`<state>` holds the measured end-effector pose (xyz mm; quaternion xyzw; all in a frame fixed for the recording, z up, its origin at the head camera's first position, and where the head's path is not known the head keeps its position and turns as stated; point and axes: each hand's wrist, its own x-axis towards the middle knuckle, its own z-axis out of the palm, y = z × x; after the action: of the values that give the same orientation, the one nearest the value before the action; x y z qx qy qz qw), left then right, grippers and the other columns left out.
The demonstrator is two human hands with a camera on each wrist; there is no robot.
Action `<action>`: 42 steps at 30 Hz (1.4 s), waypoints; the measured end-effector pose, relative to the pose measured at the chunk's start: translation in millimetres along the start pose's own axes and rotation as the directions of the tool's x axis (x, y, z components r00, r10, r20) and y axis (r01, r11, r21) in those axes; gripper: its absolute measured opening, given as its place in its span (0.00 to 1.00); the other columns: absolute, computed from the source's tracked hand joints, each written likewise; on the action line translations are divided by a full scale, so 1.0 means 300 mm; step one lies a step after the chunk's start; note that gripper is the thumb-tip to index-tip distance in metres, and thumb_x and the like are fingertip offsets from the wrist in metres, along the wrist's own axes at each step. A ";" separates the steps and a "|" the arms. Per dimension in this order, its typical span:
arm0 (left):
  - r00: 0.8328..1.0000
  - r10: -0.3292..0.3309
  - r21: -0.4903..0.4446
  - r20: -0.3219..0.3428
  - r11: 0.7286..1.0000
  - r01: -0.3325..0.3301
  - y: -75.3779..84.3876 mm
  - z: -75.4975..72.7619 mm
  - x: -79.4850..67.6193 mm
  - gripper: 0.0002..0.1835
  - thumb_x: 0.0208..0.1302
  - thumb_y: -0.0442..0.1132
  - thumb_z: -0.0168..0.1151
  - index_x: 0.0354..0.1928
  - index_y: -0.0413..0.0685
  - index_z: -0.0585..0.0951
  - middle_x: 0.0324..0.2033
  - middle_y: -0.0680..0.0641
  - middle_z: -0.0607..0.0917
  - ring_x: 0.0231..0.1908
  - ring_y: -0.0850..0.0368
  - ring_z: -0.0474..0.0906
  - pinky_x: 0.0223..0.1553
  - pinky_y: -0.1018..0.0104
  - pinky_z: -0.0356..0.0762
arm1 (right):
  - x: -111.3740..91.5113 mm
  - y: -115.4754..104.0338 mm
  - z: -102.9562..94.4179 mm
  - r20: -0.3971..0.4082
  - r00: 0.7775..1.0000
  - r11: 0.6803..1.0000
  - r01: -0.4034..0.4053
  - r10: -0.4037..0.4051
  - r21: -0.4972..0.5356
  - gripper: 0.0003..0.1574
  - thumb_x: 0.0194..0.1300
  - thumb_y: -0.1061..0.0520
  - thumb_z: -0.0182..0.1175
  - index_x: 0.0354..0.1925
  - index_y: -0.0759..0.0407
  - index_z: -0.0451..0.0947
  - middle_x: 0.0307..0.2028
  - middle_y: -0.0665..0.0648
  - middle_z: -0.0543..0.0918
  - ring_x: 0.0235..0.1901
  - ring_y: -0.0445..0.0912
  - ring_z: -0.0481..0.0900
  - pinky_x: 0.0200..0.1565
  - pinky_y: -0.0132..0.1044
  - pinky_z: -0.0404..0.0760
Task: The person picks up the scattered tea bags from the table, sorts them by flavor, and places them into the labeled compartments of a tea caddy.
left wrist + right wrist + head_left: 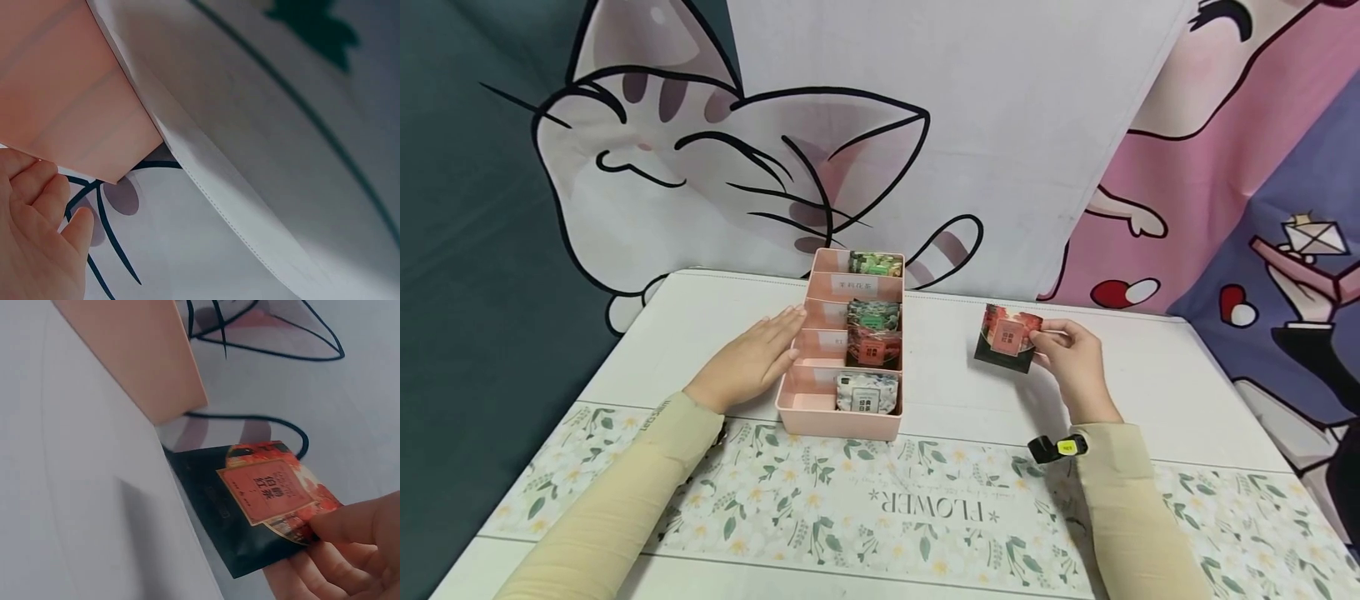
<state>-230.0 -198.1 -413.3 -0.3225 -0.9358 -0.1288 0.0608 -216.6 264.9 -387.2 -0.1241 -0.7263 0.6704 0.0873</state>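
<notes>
My right hand [1075,367] pinches a red and black tea sachet [1006,340] by its edge, held to the right of a pink divided box [842,425]. In the right wrist view the sachet [250,506] shows its printed label, with thumb and fingers on one side. My left hand [751,358] rests against the box's left side with its fingers extended. Inside the box stand a green sachet [876,265] at the far end, a darker green one [874,316], a red one [872,350] and a white one [867,393] in the nearest compartment.
The box stands on a white table [947,400] with a floral strip [775,508] along the front. Behind it hangs a cloth backdrop [1000,125] with a cartoon cat. A black strap with a yellow-faced device [1066,447] is at the right wrist.
</notes>
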 end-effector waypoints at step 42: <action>1.000 -0.001 0.001 0.002 1.000 0.001 -0.003 0.005 0.001 0.34 0.80 0.45 0.46 0.79 0.35 0.53 0.78 0.38 0.55 0.77 0.41 0.50 0.77 0.44 0.48 | -0.095 -0.076 0.317 0.111 0.976 0.954 0.154 -0.188 0.259 0.05 0.72 0.66 0.60 0.45 0.60 0.75 0.34 0.48 0.87 0.40 0.41 0.85 0.47 0.37 0.88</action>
<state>-231.0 -198.1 -414.9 -0.3221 -0.9361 -0.1282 0.0597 -218.7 164.2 -371.6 -0.0033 -0.6488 0.7528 0.1110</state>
